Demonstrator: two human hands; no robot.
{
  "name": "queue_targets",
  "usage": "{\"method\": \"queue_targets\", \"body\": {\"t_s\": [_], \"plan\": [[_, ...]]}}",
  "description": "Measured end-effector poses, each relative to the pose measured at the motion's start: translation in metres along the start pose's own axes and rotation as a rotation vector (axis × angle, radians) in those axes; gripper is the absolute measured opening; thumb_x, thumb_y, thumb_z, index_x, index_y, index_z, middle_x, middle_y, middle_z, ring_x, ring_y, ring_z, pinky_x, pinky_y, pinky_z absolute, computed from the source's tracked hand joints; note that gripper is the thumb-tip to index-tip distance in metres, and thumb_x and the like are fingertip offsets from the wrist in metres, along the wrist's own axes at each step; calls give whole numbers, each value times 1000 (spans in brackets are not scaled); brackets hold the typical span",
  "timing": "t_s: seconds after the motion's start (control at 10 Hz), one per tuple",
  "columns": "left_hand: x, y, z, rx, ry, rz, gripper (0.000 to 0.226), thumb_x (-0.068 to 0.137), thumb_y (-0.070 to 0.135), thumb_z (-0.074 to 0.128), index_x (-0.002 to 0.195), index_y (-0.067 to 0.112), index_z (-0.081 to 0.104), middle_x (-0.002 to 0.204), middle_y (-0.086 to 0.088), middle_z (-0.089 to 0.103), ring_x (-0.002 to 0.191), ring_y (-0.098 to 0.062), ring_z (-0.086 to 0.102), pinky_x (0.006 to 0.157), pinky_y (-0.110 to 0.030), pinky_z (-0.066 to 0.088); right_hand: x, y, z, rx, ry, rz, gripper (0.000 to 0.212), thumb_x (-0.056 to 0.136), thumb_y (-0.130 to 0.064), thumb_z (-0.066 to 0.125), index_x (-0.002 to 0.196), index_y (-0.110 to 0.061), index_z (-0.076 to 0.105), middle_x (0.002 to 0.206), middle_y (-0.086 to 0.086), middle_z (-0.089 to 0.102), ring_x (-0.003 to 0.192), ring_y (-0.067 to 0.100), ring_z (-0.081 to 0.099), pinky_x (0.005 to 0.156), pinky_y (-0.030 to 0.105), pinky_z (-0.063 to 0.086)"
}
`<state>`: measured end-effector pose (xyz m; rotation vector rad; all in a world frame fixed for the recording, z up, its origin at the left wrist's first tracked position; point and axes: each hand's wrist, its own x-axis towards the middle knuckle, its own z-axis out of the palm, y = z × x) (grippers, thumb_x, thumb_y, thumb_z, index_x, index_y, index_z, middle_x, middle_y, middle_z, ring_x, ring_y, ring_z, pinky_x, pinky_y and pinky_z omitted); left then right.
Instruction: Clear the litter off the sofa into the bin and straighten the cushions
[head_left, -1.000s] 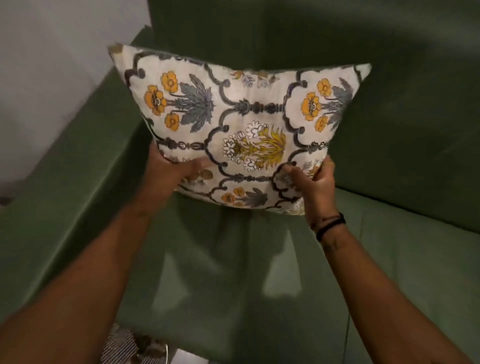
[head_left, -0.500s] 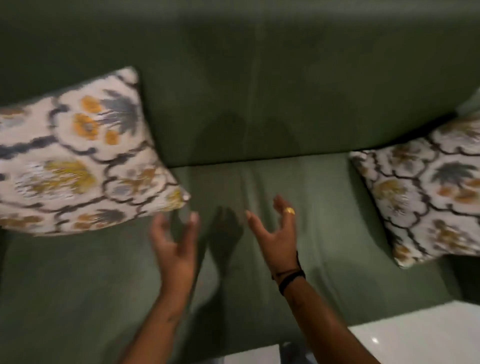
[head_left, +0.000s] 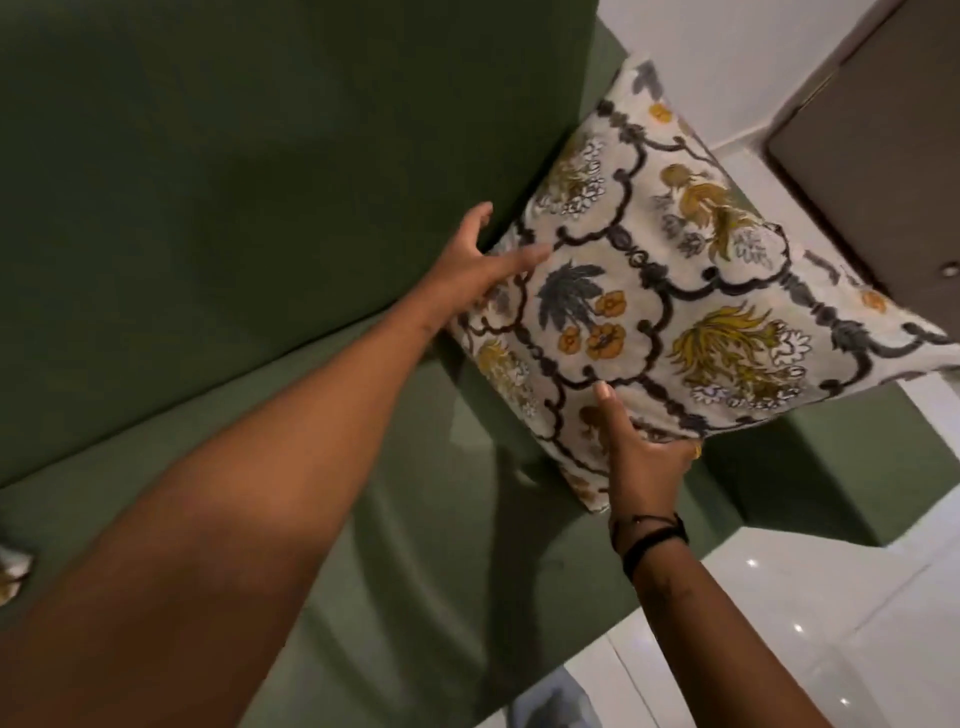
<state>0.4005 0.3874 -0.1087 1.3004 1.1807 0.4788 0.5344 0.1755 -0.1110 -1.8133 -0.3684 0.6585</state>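
A white cushion printed with yellow flowers and dark scrollwork stands at the right end of the green sofa, against the backrest and armrest. My left hand grips its upper left edge, thumb on the front face. Its lower front edge is held by my right hand, fingers curled beneath it. A corner of the other patterned cushion shows at the far left edge. No litter or bin is in view.
The green armrest lies under the cushion's right side. White glossy floor tiles run along the sofa's front. A brown cabinet with a small knob stands at the upper right beside a white wall.
My hands let go of the left cushion, crossed the seat open, and now both grip the right cushion. My view has swung to the sofa's right end.
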Motion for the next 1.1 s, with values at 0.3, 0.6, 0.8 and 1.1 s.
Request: {"method": "queue_targets", "body": {"t_s": [0.3, 0.6, 0.8, 1.1], "plan": [[-16, 7, -6, -46, 46, -2, 102, 25, 63, 94, 116, 47, 50, 129, 7, 62, 118, -14, 62, 103, -46, 51, 16, -3, -17, 125, -298, 136, 59, 61, -27, 83, 117, -27, 65, 113, -12, 73, 101, 10, 70, 75, 27, 61], [-154, -84, -72, -308, 800, 117, 97, 34, 36, 98, 119, 37, 51, 117, 9, 69, 106, -2, 68, 81, -18, 57, 48, -41, 87, -92, -914, -187, 62, 64, 6, 85, 119, -9, 61, 111, -4, 75, 100, 11, 71, 81, 26, 61], [-168, -90, -71, -302, 835, 24, 79, 48, 41, 93, 116, 36, 54, 113, 13, 68, 95, 8, 68, 71, -8, 53, 55, -49, 112, -290, -841, -256, 74, 65, -4, 89, 128, -12, 50, 118, 0, 68, 114, 27, 63, 82, 23, 58], [-384, 4, 12, 371, 871, 57, 98, 75, 86, 42, 154, 34, 14, 163, 1, 25, 151, -12, 12, 118, -41, 23, -130, -219, -112, 221, -788, -518, 70, 76, -38, 79, 139, -28, 47, 143, -3, 53, 132, 17, 49, 101, 34, 49]]}}
